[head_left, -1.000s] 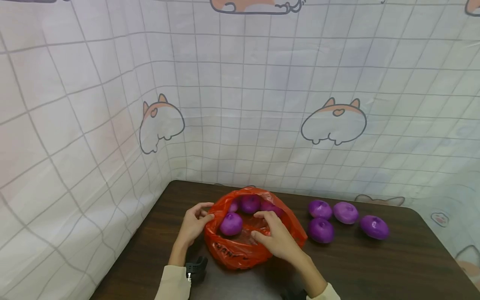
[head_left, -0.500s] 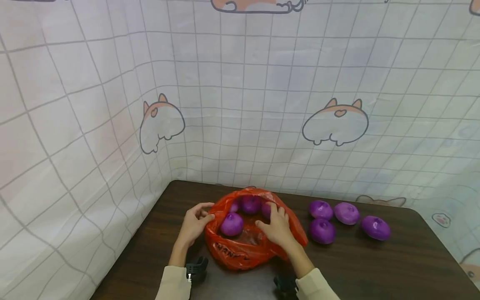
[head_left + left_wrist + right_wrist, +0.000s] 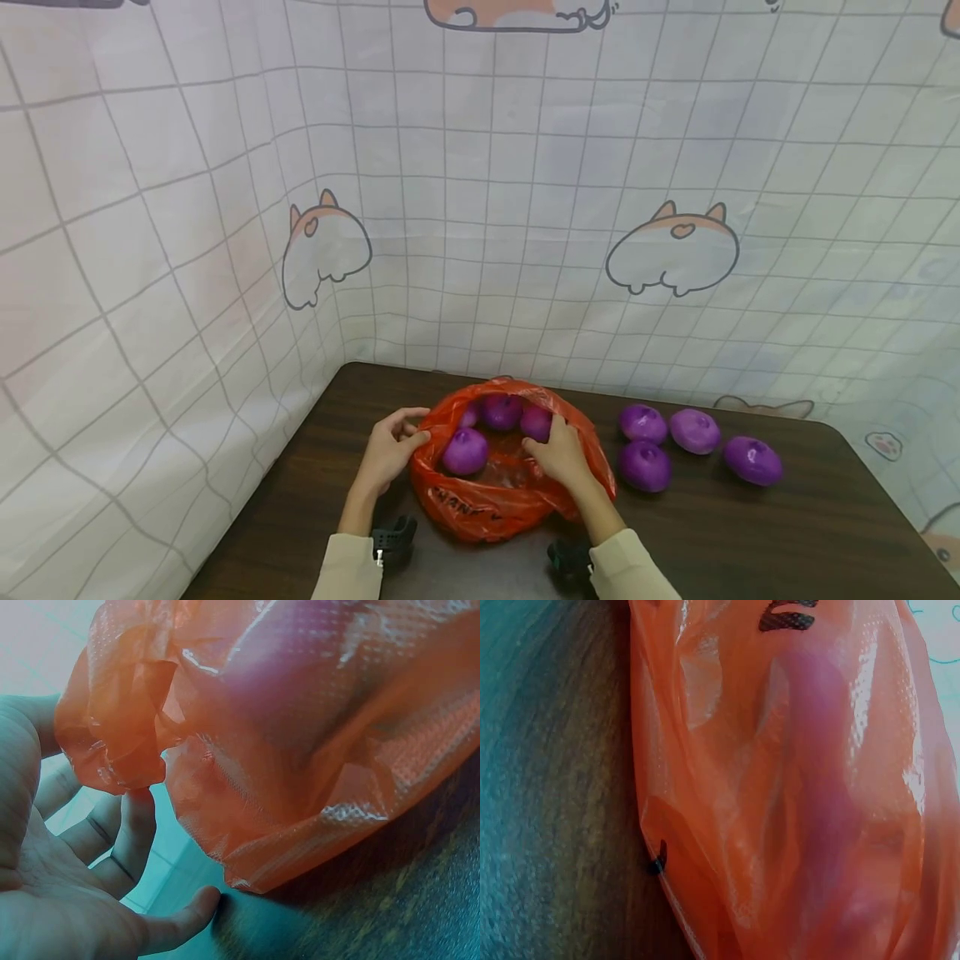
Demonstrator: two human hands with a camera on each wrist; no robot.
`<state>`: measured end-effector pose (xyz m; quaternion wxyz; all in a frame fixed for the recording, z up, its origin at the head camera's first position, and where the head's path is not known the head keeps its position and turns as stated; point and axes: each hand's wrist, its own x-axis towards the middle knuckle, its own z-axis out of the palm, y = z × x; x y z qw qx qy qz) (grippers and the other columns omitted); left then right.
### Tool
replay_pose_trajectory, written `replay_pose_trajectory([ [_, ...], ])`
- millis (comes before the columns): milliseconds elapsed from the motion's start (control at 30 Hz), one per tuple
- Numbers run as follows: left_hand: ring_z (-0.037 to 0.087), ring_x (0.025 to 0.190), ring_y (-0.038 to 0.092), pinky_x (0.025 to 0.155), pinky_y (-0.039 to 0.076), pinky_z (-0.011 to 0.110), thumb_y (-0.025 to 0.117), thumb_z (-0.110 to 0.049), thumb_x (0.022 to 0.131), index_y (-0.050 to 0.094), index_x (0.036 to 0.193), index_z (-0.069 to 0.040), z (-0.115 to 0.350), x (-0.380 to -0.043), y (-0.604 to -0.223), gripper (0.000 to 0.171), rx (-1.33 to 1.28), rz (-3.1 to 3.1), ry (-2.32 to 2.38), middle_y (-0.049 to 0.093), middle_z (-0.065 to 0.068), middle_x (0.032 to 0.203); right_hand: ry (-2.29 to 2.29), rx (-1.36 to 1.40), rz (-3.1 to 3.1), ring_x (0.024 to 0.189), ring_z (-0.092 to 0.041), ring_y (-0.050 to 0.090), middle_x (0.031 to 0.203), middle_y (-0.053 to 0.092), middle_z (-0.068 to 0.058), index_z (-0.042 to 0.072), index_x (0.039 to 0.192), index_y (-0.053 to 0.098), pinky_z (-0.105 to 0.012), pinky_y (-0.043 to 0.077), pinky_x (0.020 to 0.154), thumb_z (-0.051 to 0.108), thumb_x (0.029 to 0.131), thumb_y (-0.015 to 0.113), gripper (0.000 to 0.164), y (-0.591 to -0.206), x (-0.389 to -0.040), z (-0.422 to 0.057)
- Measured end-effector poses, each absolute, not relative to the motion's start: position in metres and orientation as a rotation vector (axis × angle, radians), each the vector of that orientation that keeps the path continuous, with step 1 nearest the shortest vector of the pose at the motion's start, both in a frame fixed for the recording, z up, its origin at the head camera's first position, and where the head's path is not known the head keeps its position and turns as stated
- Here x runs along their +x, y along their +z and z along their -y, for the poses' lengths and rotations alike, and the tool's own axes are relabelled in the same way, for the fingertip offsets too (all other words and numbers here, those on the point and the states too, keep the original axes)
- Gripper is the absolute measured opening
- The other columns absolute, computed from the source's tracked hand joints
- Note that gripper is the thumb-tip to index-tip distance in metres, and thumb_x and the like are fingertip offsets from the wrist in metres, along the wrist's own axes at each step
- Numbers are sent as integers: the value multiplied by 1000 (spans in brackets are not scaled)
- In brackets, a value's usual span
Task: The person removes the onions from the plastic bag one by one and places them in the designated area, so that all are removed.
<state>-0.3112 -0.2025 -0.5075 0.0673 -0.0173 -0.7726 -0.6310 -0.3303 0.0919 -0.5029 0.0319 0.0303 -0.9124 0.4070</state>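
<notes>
In the head view a red plastic bag (image 3: 480,512) with black lettering stands with its mouth spread upward. Inside lie several shiny purple onions, one near the front left (image 3: 465,452) and others along the back. My left hand (image 3: 388,454) holds the bag's left rim; in the left wrist view, fingers meet a fold of the bag (image 3: 112,757). Reaching over the front right rim, my right hand (image 3: 562,457) has its bent fingers and thumb around the onion at the back right (image 3: 536,422). In the right wrist view the bag wall (image 3: 765,787) hides this hand.
Several more purple onions (image 3: 645,465) lie on the dark wooden table (image 3: 750,542) to the right of the bag. A white grid-patterned cloth (image 3: 480,208) with cartoon corgis hangs behind and at the left. A black device (image 3: 395,537) is on my left wrist.
My right hand has moved from the bag's middle onto the back right onion, which has shifted slightly left. The left hand stays at the rim.
</notes>
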Motion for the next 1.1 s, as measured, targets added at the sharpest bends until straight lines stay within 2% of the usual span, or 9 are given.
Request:
replay_pose_trajectory([
  [233,16,69,54,58,46,25,72,-3,91,70,125,-11,202,-310,-507,35,-58,2330,-1894,66,13,87,1267,145,2808,115,-42,63,129,62,-31,-13,141,45,-56,51,98,15,91,72,63,-503,-329,-95],
  [467,16,69,54,59,46,25,71,-3,91,70,125,-13,202,-310,-508,36,-62,2326,-1903,66,12,88,1252,150,2833,120,-44,61,131,62,-31,-11,140,47,-59,48,103,11,87,76,65,-504,-327,-95],
  [733,16,70,54,59,46,25,72,-3,91,70,125,-13,203,-309,-507,36,-46,2330,-1896,66,12,88,1261,241,2815,121,-42,61,133,63,-27,1,138,53,-59,48,102,10,85,81,61,-505,-325,-91],
  [933,16,68,54,58,46,25,72,-3,91,70,125,-11,202,-309,-506,35,-44,2320,-1888,65,11,86,1270,330,2756,118,-37,63,130,65,-22,8,135,56,-55,52,97,9,82,84,60,-503,-323,-90],
  [1100,16,69,54,58,46,25,72,-3,91,71,124,-13,202,-310,-508,34,-43,2324,-1893,65,9,85,1261,377,2729,117,-37,61,129,63,-19,16,132,58,-56,53,95,12,80,86,59,-497,-316,-89],
])
